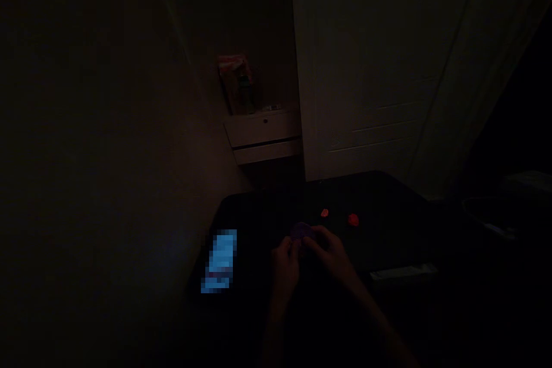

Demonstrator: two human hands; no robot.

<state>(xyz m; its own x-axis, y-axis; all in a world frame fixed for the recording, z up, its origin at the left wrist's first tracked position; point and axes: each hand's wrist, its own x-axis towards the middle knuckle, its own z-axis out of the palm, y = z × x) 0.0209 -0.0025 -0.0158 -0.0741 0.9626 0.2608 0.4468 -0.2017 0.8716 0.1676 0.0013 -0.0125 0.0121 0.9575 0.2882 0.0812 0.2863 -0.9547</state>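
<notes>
Head view, very dark, so fine detail is getting lost
Left hand (285, 259) is gripping the near left edge of a dim purple, round piece (303, 232), thumb and fingers closing on it; material is not reading in this light
Right hand (330, 250) is gripping the same piece from its right side, fingers curling in over it, so both hands are meeting around it
Purple piece is sitting between the two sets of fingertips, partly hidden by them, above a black tabletop with rounded corners (267, 210); cannot tell whether it is touching the surface
Small pinkish-red, irregular lump (325, 213) is lying just beyond the right hand, on the tabletop
Larger bright red, rounded lump (353, 220) is lying beyond and to the right of the right hand, near the smaller one but apart from it
Glowing blue, pixelated rectangle (219, 259) is lying left of the left hand, well apart from it, over the table's left side; its content is blurred out
Pale, long, flat strip (403, 272) is showing to the right of the right forearm; cannot tell what it is
Farther out, ahead of both hands and beyond the table, a pale drawer unit (263, 129) is standing, with a red-and-white, upright packet (233, 72) resting on top
Right of that, a large pale panel (366, 69) is rising beyond the right hand
</notes>
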